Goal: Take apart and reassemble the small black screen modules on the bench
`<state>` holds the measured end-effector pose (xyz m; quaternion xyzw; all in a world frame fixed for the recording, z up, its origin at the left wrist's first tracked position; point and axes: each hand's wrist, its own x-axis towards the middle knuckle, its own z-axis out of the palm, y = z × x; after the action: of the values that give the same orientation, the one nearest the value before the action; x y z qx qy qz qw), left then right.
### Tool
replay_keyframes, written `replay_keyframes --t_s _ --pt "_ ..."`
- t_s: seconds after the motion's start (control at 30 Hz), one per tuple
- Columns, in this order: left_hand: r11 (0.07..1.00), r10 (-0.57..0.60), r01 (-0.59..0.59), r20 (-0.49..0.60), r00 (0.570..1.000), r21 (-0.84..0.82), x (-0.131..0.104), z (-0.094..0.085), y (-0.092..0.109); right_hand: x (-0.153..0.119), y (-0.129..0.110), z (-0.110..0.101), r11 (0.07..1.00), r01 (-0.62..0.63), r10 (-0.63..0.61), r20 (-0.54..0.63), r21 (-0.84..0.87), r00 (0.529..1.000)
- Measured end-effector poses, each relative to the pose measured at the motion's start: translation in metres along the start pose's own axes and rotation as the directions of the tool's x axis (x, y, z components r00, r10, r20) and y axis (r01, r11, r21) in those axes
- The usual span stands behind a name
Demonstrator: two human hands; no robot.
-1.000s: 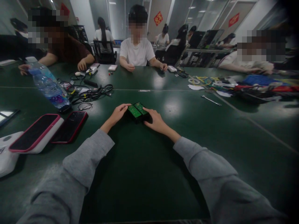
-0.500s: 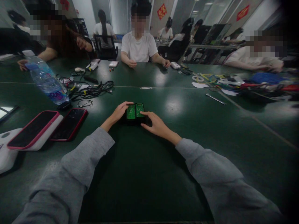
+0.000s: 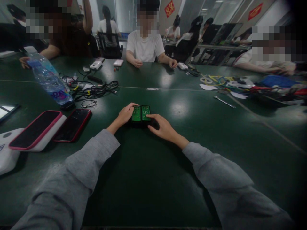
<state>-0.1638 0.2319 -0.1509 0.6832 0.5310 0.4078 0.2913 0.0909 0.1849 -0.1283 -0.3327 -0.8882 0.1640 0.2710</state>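
Note:
In the head view, two green circuit boards lie side by side, the left board and the right board, in a small black case on the table. My left hand grips the case's left side, its fingers curled over the far left corner. At the right, my right hand rests its index fingertip on the right board. The right thumb is stretched out apart from that finger, near the front right corner, and the other right fingers are partly hidden. Small details on the boards are too fine to make out.
Left of me on the green table are a pink-edged phone on a white box, a red-edged phone, plastic bottles and black cables. A wrench and tangled wires lie right. A person sits opposite.
The view has shifted slightly, so most things appear a little to the right. Both hands stay at the case and boards. At the far left, a co-worker's arm has gone up.

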Motion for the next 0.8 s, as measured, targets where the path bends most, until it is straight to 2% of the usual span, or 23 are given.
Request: replay_keyframes --t_s 0.4,0.6,0.8 --pt "1.0 -0.02 0.02 -0.018 1.0 0.022 -0.001 0.003 0.004 -0.001 -0.001 -0.001 1.0 -0.003 0.003 0.0 0.008 1.0" --pt "0.999 0.044 -0.044 0.027 0.999 -0.003 -0.002 0.003 0.011 -0.001 0.002 -0.001 0.999 0.026 -0.026 -0.002 0.021 1.0" --pt "1.0 0.008 -0.008 -0.003 1.0 0.006 -0.001 0.005 0.01 -0.003 0.003 -0.001 0.999 0.021 -0.022 0.007 0.03 1.0"
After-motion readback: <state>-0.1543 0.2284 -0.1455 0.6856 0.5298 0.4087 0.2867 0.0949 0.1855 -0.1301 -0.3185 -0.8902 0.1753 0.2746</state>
